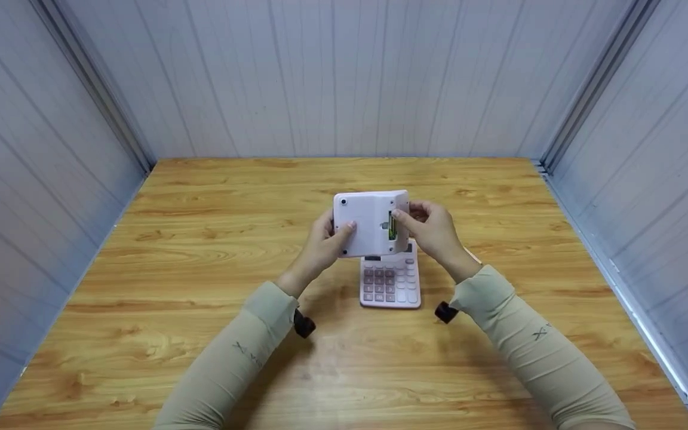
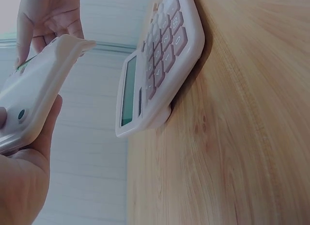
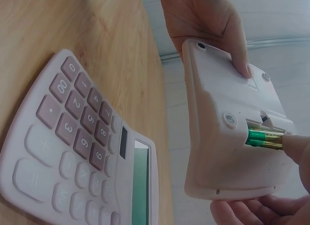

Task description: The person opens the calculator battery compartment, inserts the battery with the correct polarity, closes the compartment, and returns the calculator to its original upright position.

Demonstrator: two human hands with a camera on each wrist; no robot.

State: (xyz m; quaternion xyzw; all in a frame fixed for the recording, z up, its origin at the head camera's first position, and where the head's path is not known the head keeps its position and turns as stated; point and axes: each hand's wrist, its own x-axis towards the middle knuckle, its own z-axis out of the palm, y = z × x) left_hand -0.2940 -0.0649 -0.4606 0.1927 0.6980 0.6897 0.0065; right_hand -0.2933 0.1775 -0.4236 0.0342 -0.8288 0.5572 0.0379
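Note:
My left hand (image 1: pixel 319 246) grips one end of a pale pink calculator (image 1: pixel 365 224), its thumb lying across the back of the case. The calculator is held up off the table with its underside toward me. A green and gold battery (image 3: pixel 264 138) sits in the uncovered battery slot, seen closely in the right wrist view. On the battery rests the thumb of my right hand (image 1: pixel 436 233), while its fingers are at the far edge of the case. Beneath, a second pink calculator (image 1: pixel 401 294) lies face up on the table, its top partly hidden in the head view.
The wood-grain table (image 1: pixel 200 239) extends on all sides of the hands. Pale panelled walls (image 1: pixel 332 77) close it in at the back, left and right. Black wrist-camera parts (image 1: pixel 304 324) hang below both sleeves.

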